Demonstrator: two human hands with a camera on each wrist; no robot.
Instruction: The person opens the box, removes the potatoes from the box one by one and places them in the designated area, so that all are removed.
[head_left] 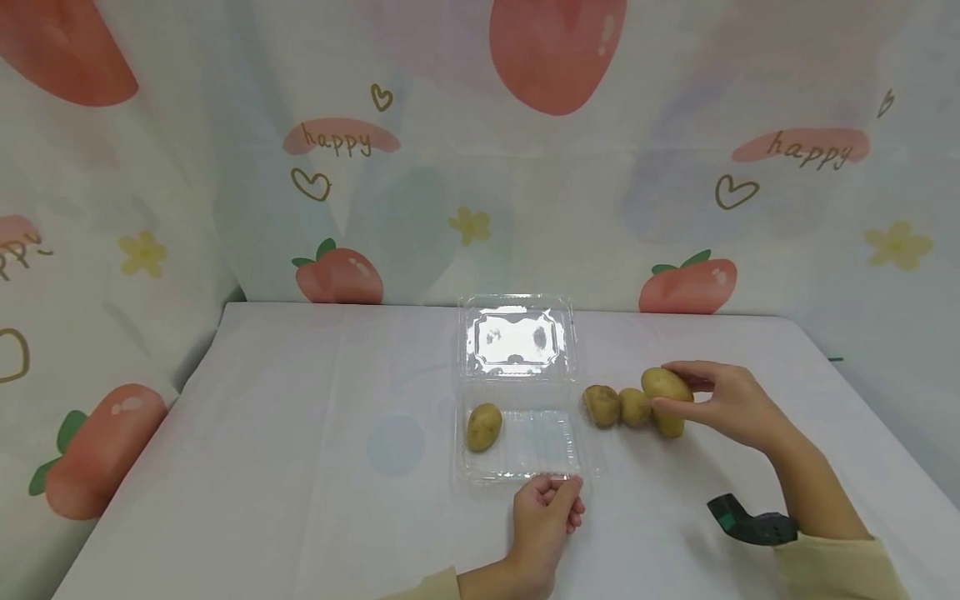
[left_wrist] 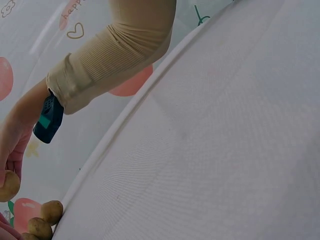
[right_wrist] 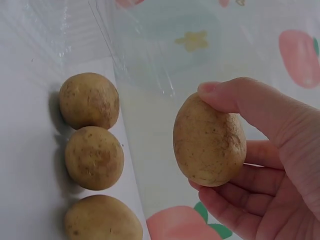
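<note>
My right hand [head_left: 738, 404] holds a potato [right_wrist: 210, 142] between thumb and fingers, lifted above the table. Beneath and beside it, three more potatoes sit in a row; in the right wrist view they are a far potato [right_wrist: 90, 101], a middle potato [right_wrist: 95, 158] and a near potato [right_wrist: 102, 220]. An open clear plastic container [head_left: 461, 392] lies left of the row, lid tipped back. One potato [head_left: 484, 427] rests in the left part of its base. At the container's front rim, my left hand [head_left: 542, 525] pinches the edge with curled fingers.
A white cloth [head_left: 300, 467] covers the table, which ends at a patterned curtain [head_left: 420, 167] behind. Another patterned curtain side [head_left: 90, 275] stands at the left. A dark wrist device [head_left: 761, 528] is worn on the right forearm, by the beige sleeve [head_left: 836, 567].
</note>
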